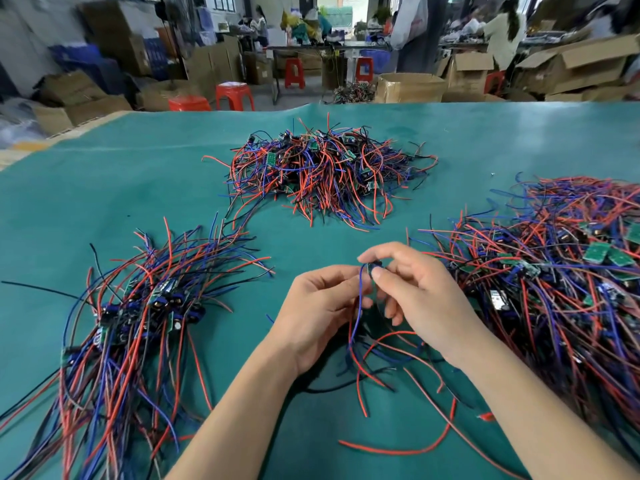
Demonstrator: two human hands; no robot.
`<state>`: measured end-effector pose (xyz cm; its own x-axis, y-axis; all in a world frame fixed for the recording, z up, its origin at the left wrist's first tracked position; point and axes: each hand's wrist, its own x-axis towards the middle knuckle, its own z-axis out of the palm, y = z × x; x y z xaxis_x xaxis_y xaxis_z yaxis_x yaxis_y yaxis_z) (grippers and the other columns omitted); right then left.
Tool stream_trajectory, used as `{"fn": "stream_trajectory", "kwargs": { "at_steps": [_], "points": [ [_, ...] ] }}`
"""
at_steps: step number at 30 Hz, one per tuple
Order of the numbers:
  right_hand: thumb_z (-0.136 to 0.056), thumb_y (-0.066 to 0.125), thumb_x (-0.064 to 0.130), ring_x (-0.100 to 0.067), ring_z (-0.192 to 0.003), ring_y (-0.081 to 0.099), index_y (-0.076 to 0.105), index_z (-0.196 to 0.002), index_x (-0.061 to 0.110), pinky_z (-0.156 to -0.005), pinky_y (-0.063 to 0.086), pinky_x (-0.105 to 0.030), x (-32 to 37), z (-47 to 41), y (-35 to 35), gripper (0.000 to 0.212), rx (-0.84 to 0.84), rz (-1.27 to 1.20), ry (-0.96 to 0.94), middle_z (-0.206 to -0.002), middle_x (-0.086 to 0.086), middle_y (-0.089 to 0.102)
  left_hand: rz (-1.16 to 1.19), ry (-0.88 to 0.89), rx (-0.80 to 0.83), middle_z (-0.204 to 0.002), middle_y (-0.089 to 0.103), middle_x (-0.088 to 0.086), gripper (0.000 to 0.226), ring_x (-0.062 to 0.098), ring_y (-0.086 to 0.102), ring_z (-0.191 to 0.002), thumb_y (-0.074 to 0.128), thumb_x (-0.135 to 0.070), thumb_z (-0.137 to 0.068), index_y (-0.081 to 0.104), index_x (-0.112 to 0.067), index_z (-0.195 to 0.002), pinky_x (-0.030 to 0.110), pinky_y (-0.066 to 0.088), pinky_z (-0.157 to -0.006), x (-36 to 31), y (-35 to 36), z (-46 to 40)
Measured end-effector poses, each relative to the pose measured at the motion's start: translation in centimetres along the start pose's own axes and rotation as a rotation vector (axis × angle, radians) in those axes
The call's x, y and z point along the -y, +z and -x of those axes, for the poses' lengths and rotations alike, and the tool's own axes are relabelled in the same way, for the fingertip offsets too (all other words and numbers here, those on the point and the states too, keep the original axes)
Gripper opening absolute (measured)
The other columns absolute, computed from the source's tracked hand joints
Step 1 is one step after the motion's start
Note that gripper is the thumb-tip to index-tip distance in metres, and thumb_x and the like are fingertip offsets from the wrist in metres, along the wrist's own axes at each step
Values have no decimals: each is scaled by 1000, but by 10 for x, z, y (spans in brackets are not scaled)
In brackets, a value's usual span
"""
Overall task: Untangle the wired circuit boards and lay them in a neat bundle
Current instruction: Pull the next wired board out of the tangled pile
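Observation:
Over the green table mat (138, 188), my right hand (415, 292) pinches a small wired circuit board (374, 267) between thumb and forefinger. My left hand (318, 306) holds its hanging wires (356, 327), blue, red and black, which trail down onto the mat. The board is mostly hidden by my fingers. A combed bundle of boards and wires (138, 306) lies at the left. A large tangled heap (561, 271) lies at the right, close to my right wrist.
Another tangled heap (322, 168) sits at the middle back of the mat. Loose red wires (426, 441) lie near my right forearm. Beyond the table stand red stools (234, 95), cardboard boxes (408, 86) and people at far benches.

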<state>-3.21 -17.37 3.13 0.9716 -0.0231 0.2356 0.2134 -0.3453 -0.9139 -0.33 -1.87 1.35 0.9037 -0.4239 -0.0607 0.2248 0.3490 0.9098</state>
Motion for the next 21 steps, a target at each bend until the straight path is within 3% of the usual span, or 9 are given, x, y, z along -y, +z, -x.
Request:
{"fn": "stream_trajectory", "kwargs": {
  "at_steps": [3,6,11,14,17,21],
  "points": [
    [-93,64,13,-29,-54,52,69,-97,34,-56,45,-33,0,1,-5,22,13,152,-66,-61,-13,57,-25,-9,-27,-72,67,4,11,8,54,-54,62,1,-89,73,-1,-89,16,47,-55,1,1,0],
    [-84,69,6,-9,-49,44,71,-90,31,-55,37,-20,2,1,-9,26,-14,277,-106,-56,-5,56,-81,-11,-37,-71,64,6,22,8,52,-52,62,3,-90,75,-8,-77,16,44,-54,2,1,0],
    [-68,69,26,-14,-53,51,70,-80,30,-57,41,-23,5,1,-11,13,-57,334,-130,-69,3,56,-107,1,-64,-79,58,17,9,14,45,-59,68,1,-86,76,-3,-81,23,38,-61,2,4,0],
    [-65,73,29,-16,-56,56,69,-75,27,-59,44,-22,3,0,-13,11,-77,293,-111,-82,6,57,-129,7,-87,-72,52,14,7,11,35,-54,68,1,-86,74,1,-83,21,29,-54,2,2,0],
    [-70,81,22,-16,-57,60,70,-75,19,-53,51,-30,3,-1,-14,13,-19,41,-5,-71,3,66,-133,-9,-69,-51,41,-2,10,7,23,-42,66,-3,-89,72,-2,-82,20,18,-43,1,0,0],
    [-86,78,6,-16,-55,62,71,-75,16,-48,50,-25,-2,-3,-17,16,-120,-205,72,-65,-5,68,-145,-10,-54,-49,39,-8,15,7,20,-41,66,-6,-91,66,-7,-76,22,16,-45,0,2,0]
  ]
}}
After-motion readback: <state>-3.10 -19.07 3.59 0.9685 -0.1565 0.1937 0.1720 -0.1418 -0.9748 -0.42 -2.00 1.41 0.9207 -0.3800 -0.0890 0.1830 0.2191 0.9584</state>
